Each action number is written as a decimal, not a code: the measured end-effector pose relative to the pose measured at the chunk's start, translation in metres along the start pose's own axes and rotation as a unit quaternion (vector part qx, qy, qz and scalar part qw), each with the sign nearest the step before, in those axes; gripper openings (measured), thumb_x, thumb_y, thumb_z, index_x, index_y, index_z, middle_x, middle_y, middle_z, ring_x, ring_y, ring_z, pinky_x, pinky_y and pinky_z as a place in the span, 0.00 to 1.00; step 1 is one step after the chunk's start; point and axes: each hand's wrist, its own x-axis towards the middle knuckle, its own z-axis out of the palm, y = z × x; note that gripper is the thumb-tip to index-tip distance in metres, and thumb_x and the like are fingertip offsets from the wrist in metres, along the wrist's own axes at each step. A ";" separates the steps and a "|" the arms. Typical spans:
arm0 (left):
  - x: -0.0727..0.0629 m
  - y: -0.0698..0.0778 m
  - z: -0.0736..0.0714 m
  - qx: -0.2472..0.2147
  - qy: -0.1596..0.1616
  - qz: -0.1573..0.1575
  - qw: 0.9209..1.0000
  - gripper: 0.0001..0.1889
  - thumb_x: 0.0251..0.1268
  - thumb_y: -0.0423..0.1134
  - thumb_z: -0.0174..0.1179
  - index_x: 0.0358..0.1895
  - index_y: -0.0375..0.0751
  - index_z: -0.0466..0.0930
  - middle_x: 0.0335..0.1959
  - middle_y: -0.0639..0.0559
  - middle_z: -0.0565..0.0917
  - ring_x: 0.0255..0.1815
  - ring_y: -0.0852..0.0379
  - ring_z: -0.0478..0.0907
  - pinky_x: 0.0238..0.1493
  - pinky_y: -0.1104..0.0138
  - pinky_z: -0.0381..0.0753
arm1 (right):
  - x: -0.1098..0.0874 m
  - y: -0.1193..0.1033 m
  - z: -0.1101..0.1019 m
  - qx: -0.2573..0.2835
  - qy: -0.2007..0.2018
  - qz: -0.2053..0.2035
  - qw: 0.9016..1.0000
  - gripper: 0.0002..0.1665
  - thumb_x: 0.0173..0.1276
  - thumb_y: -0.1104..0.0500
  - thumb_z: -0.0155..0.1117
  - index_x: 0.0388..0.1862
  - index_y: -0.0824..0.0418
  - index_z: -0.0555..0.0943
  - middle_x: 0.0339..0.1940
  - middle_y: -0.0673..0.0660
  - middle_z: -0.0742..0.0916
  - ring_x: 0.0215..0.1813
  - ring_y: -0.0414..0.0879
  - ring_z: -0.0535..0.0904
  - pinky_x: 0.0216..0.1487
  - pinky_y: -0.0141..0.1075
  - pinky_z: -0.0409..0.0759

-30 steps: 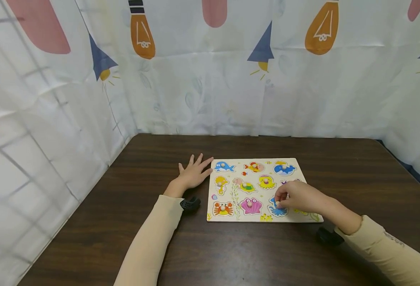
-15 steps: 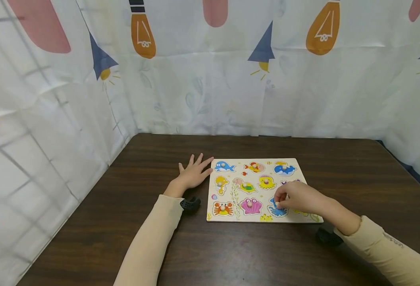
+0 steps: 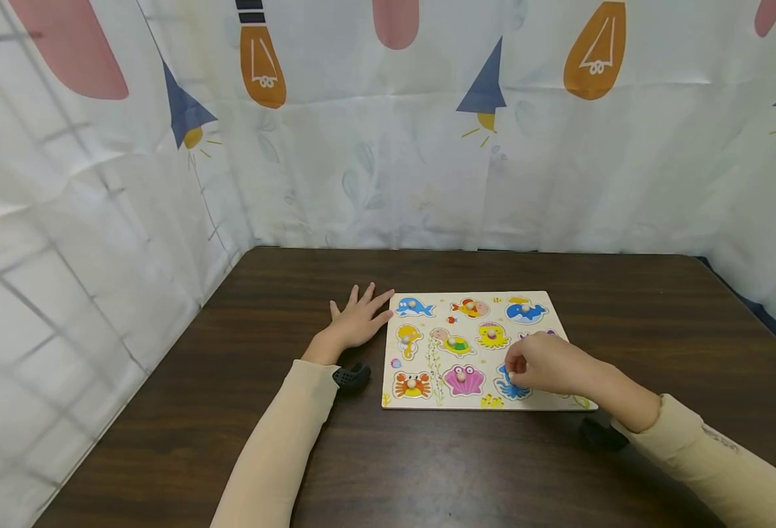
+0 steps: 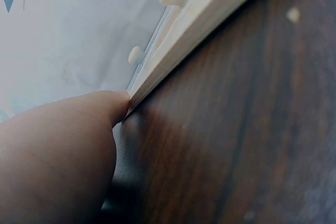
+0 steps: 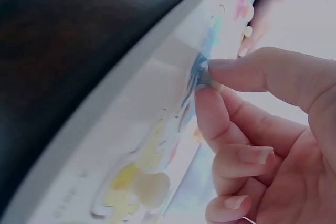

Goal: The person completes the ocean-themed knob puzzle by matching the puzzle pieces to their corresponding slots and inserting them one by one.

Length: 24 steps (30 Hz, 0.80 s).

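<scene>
A wooden knob puzzle board [image 3: 533, 405] with sea-animal pieces lies flat on the table. My right hand [image 3: 549, 363] is over its lower right part and pinches the knob of a blue tentacled sea-creature piece [image 3: 512, 390] between thumb and forefinger. In the right wrist view the knob [image 5: 208, 81] shows a little between the fingertips, the other fingers being curled in. The piece lies in or right at its recess; I cannot tell whether it is fully seated. My left hand [image 3: 356, 320] rests on the table with fingers spread, its thumb side touching the board's upper left edge.
Other knobbed pieces sit on the board, among them a crab [image 3: 412, 385], a pink shell [image 3: 463, 380], a turtle [image 3: 454, 343] and a yellow octopus [image 3: 493, 336]. A yellow piece [image 5: 123, 184] is beside the right hand. A patterned curtain [image 3: 388, 183] hangs behind the dark table [image 3: 427, 469].
The right hand has shifted very slightly left and turned a little, covering the blue piece's knob in the head view. The left hand and the board have stayed put.
</scene>
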 end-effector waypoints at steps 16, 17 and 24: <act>-0.001 0.001 -0.003 0.001 0.002 -0.004 1.000 0.33 0.83 0.59 0.42 0.84 0.60 0.51 0.85 0.44 0.42 0.83 0.36 0.31 0.69 0.27 0.26 | 0.007 -0.004 -0.004 -0.006 -0.013 -0.001 1.000 0.14 0.59 0.67 0.70 0.20 0.52 0.80 0.17 0.43 0.75 0.23 0.38 0.69 0.26 0.32 0.66; -0.001 0.001 -0.003 0.001 0.003 -0.004 1.000 0.33 0.83 0.59 0.42 0.84 0.60 0.51 0.85 0.44 0.42 0.83 0.36 0.31 0.69 0.27 0.26 | 0.007 -0.004 -0.004 -0.006 -0.014 -0.002 1.000 0.13 0.59 0.67 0.71 0.20 0.52 0.80 0.17 0.43 0.76 0.24 0.38 0.69 0.26 0.32 0.67; 0.001 0.000 -0.001 0.007 0.000 -0.001 1.000 0.32 0.83 0.59 0.41 0.84 0.59 0.50 0.85 0.43 0.42 0.83 0.35 0.30 0.69 0.27 0.26 | 0.006 -0.001 -0.005 0.007 -0.024 0.006 1.000 0.10 0.61 0.65 0.72 0.23 0.53 0.83 0.20 0.43 0.79 0.25 0.38 0.70 0.28 0.33 0.70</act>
